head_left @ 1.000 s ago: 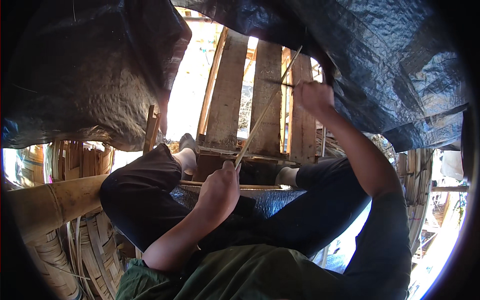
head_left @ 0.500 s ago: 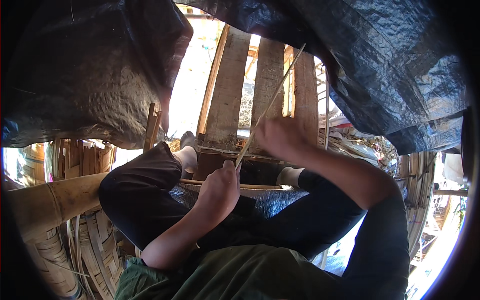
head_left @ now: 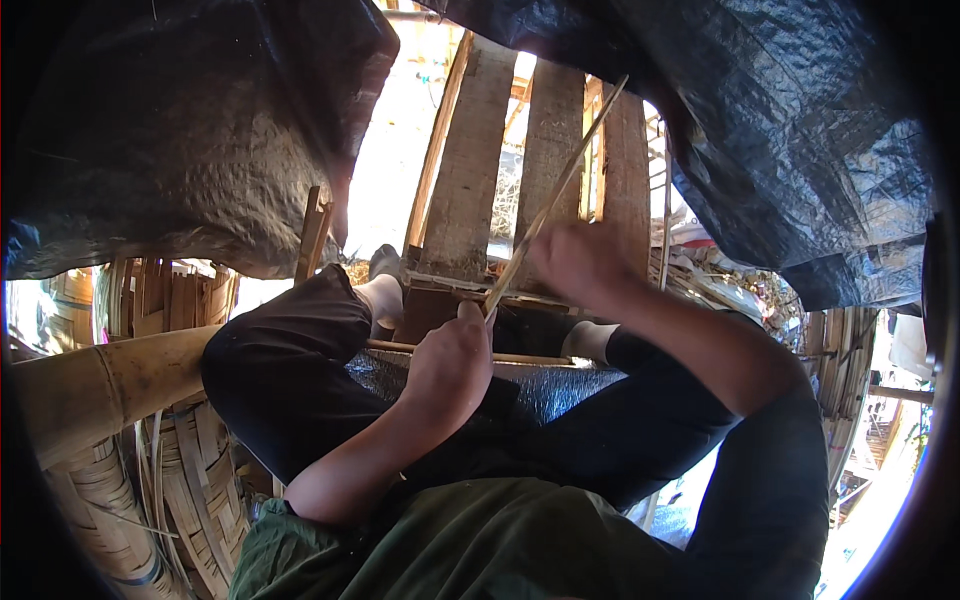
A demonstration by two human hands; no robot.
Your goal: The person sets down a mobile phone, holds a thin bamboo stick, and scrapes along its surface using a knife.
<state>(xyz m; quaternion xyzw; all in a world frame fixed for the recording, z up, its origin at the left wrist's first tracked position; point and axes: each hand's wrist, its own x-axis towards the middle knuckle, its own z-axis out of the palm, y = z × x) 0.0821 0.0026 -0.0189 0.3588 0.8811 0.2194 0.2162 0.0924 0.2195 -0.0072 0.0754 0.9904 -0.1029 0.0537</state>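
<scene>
A long, thin bamboo strip [head_left: 560, 191] slants up and away from my lap toward the far right, in front of wooden boards. My left hand [head_left: 452, 368] is closed around its near end, thumb on top. Beside the strip, a little farther along, is my right hand [head_left: 582, 266], its fingers curled and slightly blurred. The hand itself hides whatever is in those fingers, and I cannot tell if it grips the strip. Both hands are above the gap between my bent knees.
Upright wooden boards [head_left: 468, 160] stand ahead, beyond my feet. Dark plastic sheeting [head_left: 190, 150] hangs at both sides. A thick bamboo pole [head_left: 130, 388] lies by my left knee, above woven bamboo [head_left: 190, 480]. A thin stick [head_left: 520, 357] crosses near my feet.
The whole view has shifted slightly, so everything appears a little higher and farther right. Both hands stay at about the same places along the bamboo strip.
</scene>
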